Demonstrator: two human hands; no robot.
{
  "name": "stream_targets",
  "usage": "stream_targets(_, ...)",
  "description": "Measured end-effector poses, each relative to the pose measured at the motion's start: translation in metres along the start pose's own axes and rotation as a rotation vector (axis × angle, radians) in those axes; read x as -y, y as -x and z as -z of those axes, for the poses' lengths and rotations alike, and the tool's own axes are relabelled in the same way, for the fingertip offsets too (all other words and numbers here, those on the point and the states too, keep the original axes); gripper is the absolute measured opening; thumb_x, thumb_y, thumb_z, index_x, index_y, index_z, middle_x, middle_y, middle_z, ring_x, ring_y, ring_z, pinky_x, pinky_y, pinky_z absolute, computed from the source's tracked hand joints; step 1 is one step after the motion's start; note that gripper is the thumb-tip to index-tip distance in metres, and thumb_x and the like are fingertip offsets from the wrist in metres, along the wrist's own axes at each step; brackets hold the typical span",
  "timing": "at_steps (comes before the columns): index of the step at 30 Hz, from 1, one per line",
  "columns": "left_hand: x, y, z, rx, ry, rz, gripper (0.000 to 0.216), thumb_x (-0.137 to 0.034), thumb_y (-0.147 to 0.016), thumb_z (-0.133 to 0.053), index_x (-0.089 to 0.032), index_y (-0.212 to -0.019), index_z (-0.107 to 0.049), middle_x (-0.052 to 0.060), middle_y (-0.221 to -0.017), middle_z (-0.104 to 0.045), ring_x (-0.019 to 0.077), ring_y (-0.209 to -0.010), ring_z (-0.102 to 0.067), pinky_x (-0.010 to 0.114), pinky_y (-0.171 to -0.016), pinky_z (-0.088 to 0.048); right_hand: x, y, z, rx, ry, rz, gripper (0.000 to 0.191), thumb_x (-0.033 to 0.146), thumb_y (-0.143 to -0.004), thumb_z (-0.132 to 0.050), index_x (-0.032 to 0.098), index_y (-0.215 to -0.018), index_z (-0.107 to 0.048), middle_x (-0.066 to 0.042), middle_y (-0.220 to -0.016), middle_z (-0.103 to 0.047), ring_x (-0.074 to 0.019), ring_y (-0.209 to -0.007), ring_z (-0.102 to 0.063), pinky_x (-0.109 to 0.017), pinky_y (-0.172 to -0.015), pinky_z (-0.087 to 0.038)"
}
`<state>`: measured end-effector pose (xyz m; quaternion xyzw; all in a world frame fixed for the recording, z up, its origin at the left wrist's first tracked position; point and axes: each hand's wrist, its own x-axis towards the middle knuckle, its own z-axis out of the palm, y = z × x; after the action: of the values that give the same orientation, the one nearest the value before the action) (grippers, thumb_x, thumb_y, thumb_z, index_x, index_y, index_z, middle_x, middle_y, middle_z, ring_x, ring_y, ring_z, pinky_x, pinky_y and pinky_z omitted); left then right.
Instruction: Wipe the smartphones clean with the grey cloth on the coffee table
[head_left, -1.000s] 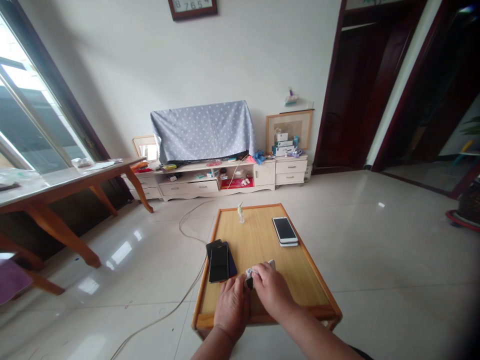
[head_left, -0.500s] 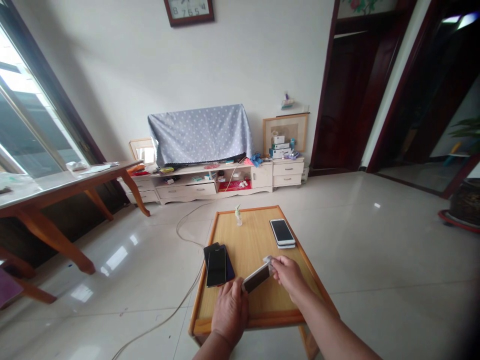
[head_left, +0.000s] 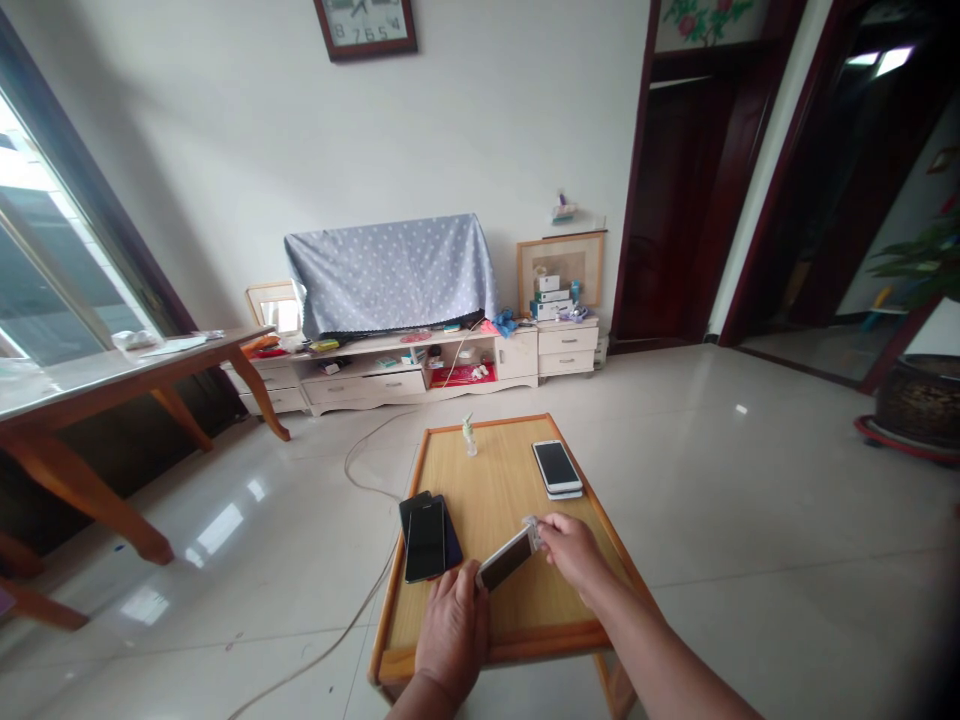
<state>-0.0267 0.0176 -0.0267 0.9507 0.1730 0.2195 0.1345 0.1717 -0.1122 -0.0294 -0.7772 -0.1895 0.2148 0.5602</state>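
So, left hand gripping the near end of a phone and right hand pinching its far end, held tilted just above the table, then dark phones stacked at the left edge, a white phone further right, small bottle at the back.

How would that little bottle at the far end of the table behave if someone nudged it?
The small bottle stands upright, narrow and taller than its base, so it would probably tip easily. It looks tiny, likely light. Once on its side it might roll across the smooth wooden table, though the raised rim would likely stop it.
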Motion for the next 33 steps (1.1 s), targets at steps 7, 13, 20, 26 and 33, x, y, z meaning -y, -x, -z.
stream_targets(7,-0.001,-0.001,0.001,0.002,0.001,-0.003,0.029,-0.026,-0.096,-0.039,-0.022,-0.123,-0.048,0.009,-0.107,-0.064,0.0228,-0.100,-0.059,0.039,-0.090,-0.048,0.002,0.001,0.004,0.055,-0.024,-0.039,0.021,0.035,-0.080,-0.056,0.018,-0.070,-0.063,0.000,-0.061,-0.062,-0.0106,-0.050,-0.051,-0.020,-0.047,-0.034)
stream_targets(13,-0.002,-0.001,0.002,0.007,0.009,0.007,0.028,-0.026,-0.096,-0.039,-0.023,-0.122,-0.049,0.008,-0.107,-0.063,0.0229,-0.101,-0.059,0.040,-0.091,-0.048,0.007,0.003,0.006,0.075,-0.036,-0.073,0.020,0.034,-0.078,-0.057,0.018,-0.068,-0.062,-0.001,-0.060,-0.062,-0.0108,-0.049,-0.049,-0.021,-0.046,-0.033)
stream_targets(20,-0.002,0.000,0.001,0.009,0.003,-0.003,0.029,-0.026,-0.096,-0.038,-0.022,-0.123,-0.048,0.009,-0.107,-0.063,0.0235,-0.101,-0.059,0.042,-0.091,-0.048,0.011,0.004,0.009,0.088,-0.042,-0.071,0.018,0.033,-0.079,-0.056,0.018,-0.070,-0.062,0.000,-0.060,-0.060,-0.0106,-0.051,-0.049,-0.021,-0.048,-0.034)
stream_targets(26,-0.001,0.000,0.000,-0.006,-0.006,-0.015,0.029,-0.025,-0.096,-0.039,-0.022,-0.123,-0.048,0.009,-0.106,-0.064,0.0230,-0.100,-0.060,0.040,-0.090,-0.049,0.014,0.003,0.010,0.097,-0.041,-0.077,0.018,0.033,-0.080,-0.055,0.018,-0.073,-0.064,0.000,-0.062,-0.061,-0.0105,-0.051,-0.049,-0.021,-0.048,-0.034)
stream_targets(33,-0.002,-0.001,0.000,-0.003,-0.004,-0.001,0.029,-0.026,-0.096,-0.038,-0.022,-0.123,-0.047,0.009,-0.107,-0.063,0.0233,-0.100,-0.059,0.040,-0.090,-0.049,0.015,0.004,0.011,0.126,-0.031,-0.098,0.018,0.030,-0.077,-0.056,0.018,-0.065,-0.060,-0.001,-0.060,-0.061,-0.0107,-0.050,-0.049,-0.021,-0.047,-0.033)
